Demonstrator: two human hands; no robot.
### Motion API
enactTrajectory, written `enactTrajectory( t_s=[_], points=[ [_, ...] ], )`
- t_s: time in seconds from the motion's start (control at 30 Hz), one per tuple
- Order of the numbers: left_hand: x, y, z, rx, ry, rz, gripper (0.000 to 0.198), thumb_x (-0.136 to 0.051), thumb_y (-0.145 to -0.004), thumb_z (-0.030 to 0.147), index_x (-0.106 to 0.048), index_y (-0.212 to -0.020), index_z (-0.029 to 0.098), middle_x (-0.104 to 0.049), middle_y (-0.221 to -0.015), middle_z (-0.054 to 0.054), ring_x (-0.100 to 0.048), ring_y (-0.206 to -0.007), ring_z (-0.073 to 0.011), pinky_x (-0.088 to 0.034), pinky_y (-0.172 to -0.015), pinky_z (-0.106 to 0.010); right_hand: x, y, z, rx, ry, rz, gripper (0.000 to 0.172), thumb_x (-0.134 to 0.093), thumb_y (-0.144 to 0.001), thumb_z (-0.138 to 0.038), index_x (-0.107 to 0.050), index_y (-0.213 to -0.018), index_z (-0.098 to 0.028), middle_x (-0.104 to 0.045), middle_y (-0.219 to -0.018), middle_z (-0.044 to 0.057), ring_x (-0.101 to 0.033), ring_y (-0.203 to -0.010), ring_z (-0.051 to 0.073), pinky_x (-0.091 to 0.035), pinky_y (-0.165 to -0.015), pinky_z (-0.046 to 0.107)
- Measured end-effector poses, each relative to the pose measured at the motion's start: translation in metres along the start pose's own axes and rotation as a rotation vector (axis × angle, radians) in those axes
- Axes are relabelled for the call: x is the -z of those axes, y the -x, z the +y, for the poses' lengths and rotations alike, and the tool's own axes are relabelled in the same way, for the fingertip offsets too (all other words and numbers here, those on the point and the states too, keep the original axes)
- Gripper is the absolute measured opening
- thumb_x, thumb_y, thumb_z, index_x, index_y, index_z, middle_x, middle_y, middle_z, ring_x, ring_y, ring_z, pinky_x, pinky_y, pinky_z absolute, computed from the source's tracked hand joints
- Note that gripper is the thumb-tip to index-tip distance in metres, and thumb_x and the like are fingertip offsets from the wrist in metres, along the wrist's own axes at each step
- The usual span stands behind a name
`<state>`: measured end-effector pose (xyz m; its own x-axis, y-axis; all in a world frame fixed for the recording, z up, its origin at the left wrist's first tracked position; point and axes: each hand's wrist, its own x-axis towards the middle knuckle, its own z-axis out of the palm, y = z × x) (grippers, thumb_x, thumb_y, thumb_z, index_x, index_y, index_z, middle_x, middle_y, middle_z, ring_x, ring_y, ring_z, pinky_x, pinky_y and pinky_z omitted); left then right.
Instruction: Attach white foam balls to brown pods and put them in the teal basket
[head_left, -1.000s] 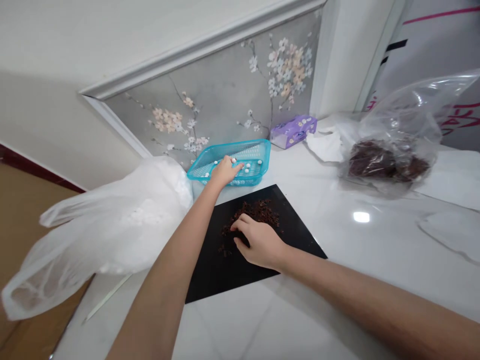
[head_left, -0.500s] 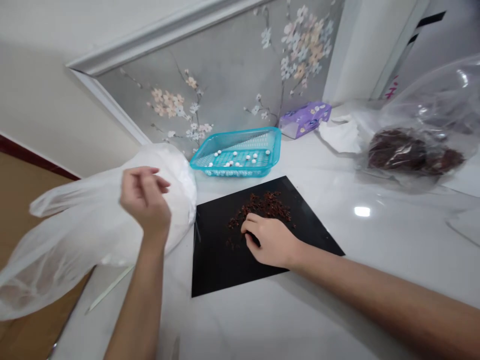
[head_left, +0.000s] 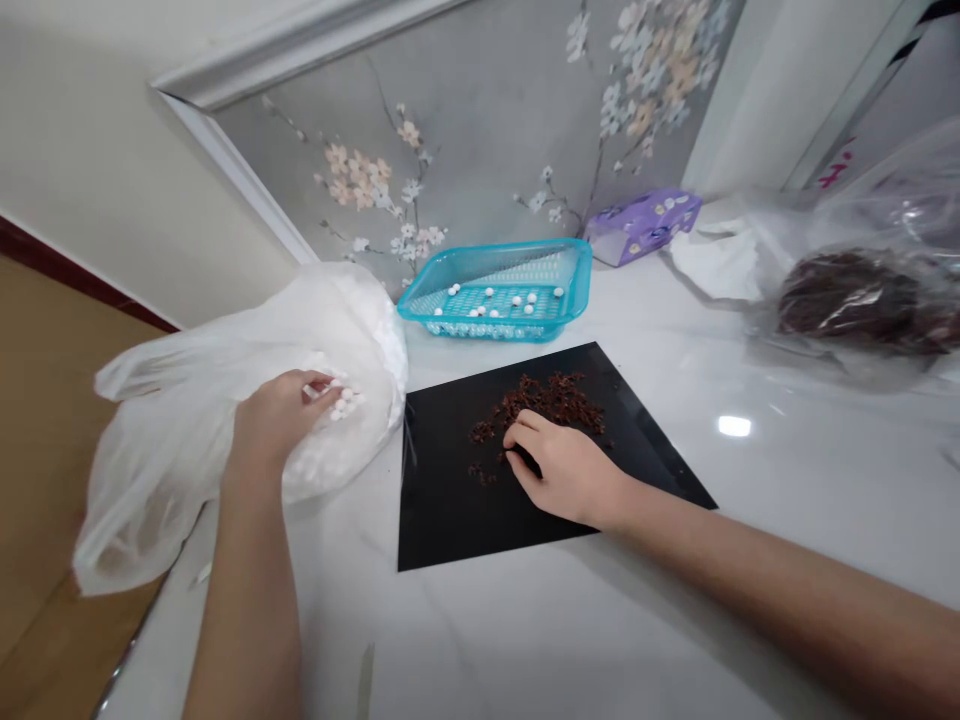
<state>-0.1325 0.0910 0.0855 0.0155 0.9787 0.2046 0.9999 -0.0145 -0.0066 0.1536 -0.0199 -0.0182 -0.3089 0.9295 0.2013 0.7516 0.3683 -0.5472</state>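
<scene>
My left hand (head_left: 277, 415) reaches into the opening of a white plastic bag (head_left: 172, 400). Its thumb and forefinger come together at several small white balls (head_left: 345, 402) lying there; exactly what sits between the tips is too small to make out. On a black mat (head_left: 457, 525) lies a scattered heap of reddish-brown dried bits (head_left: 559, 398). My right hand (head_left: 559, 465) rests over the near edge of this heap, thumb and fingers curled into a pinch. Whatever those fingertips hold is hidden.
Behind the mat stands a turquoise basket (head_left: 495, 332) with several white balls inside. A purple tissue pack (head_left: 645, 228) leans by the wall. At right, a clear bag holds a dark brown mass (head_left: 847, 300). The table edge runs along the left.
My left hand has come down and its fingers are now among the white balls in the bag. My right hand stays at the brown bits. The view has shifted slightly.
</scene>
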Motion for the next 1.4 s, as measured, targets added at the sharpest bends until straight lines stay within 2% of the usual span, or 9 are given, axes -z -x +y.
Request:
enactTrajectory(
  t_s=[0.1,0.2,0.27,0.3,0.47,0.67,0.83,1.07,1.4],
  points=[
    [0.006,0.0,0.007,-0.028,0.056,0.178,0.017,-0.061,-0.07,0.04,-0.063,-0.072,0.023,-0.059,-0.066,-0.002,-0.055,-0.067,-0.0219,-0.029,-0.056,-0.031,0.001,0.0,0.002,-0.012,-0.059,0.025,0.017,-0.038,-0.084,-0.017,-0.055,-0.083,-0.017,-0.055,-0.087,0.004,-0.055,-0.068,0.013,-0.041,-0.061,0.025],
    [-0.002,0.014,0.034,-0.154,0.312,0.583,0.016,-0.05,-0.082,0.033,-0.06,-0.085,0.021,-0.054,-0.073,-0.001,-0.053,-0.073,-0.0174,-0.03,-0.059,-0.031,0.004,0.0,0.001,-0.029,-0.118,0.049,0.016,-0.043,-0.081,-0.019,-0.055,-0.091,-0.016,-0.054,-0.091,0.004,-0.054,-0.065,0.011,-0.042,-0.061,0.024],
    [-0.02,0.034,0.063,-0.093,0.651,0.848,0.019,-0.042,-0.087,0.032,-0.056,-0.088,0.02,-0.051,-0.07,0.0,-0.051,-0.066,-0.0143,-0.032,-0.056,-0.029,0.006,0.0,-0.001,-0.037,-0.109,0.061,0.019,-0.044,-0.078,-0.019,-0.054,-0.094,-0.016,-0.054,-0.092,0.004,-0.052,-0.061,0.011,-0.042,-0.06,0.025],
    [-0.031,0.047,0.078,-0.115,0.802,0.799,0.018,-0.041,-0.088,0.033,-0.055,-0.085,0.021,-0.05,-0.066,0.001,-0.048,-0.059,-0.0125,-0.033,-0.053,-0.028,0.007,0.001,-0.003,-0.039,-0.088,0.066,0.02,-0.045,-0.077,-0.018,-0.054,-0.094,-0.015,-0.054,-0.092,0.004,-0.051,-0.059,0.01,-0.042,-0.058,0.025],
    [-0.068,0.097,0.133,-0.077,1.182,0.219,0.018,-0.046,-0.086,0.036,-0.055,-0.087,0.02,-0.049,-0.064,0.003,-0.044,-0.053,-0.0094,-0.035,-0.049,-0.023,0.007,-0.001,-0.003,-0.023,0.004,0.06,0.014,-0.043,-0.075,-0.014,-0.055,-0.083,-0.014,-0.054,-0.084,0.005,-0.051,-0.061,0.012,-0.039,-0.056,0.025],
    [-0.065,0.097,0.137,0.203,1.514,-0.008,0.019,-0.052,-0.082,0.038,-0.058,-0.081,0.02,-0.046,-0.062,0.004,-0.038,-0.049,-0.0073,-0.031,-0.043,-0.02,0.005,-0.006,0.007,-0.022,-0.277,0.135,0.015,-0.046,-0.08,-0.011,-0.06,-0.074,-0.015,-0.058,-0.075,0.003,-0.051,-0.063,0.01,-0.04,-0.059,0.022],
    [-0.066,0.094,0.136,0.14,1.595,-0.237,0.021,-0.055,-0.08,0.037,-0.063,-0.087,0.019,-0.047,-0.063,0.003,-0.038,-0.05,-0.0071,-0.029,-0.042,-0.02,0.007,-0.013,0.013,-0.237,-0.747,0.14,0.012,-0.058,-0.078,-0.025,-0.063,-0.082,-0.015,-0.058,-0.059,-0.002,-0.043,-0.041,0.006,-0.034,-0.043,0.021],
    [-0.064,0.097,0.138,-0.006,1.467,-0.391,0.021,-0.051,-0.083,0.036,-0.063,-0.088,0.02,-0.051,-0.064,0.002,-0.041,-0.053,-0.0079,-0.03,-0.045,-0.02,0.013,-0.018,0.019,-0.324,-1.329,0.126,0.024,-0.069,-0.069,-0.035,-0.063,-0.079,-0.013,-0.061,-0.066,-0.002,-0.037,-0.034,0.0,-0.026,-0.034,0.018],
    [-0.064,0.098,0.138,-0.062,1.396,-0.393,0.019,-0.053,-0.082,0.035,-0.062,-0.091,0.021,-0.052,-0.063,0.003,-0.043,-0.055,-0.0093,-0.033,-0.049,-0.021,0.016,-0.019,0.019,-0.323,-1.406,0.07,0.021,-0.067,-0.071,-0.029,-0.065,-0.084,-0.013,-0.061,-0.069,-0.002,-0.038,-0.038,0.001,-0.029,-0.037,0.019]
  ],
)
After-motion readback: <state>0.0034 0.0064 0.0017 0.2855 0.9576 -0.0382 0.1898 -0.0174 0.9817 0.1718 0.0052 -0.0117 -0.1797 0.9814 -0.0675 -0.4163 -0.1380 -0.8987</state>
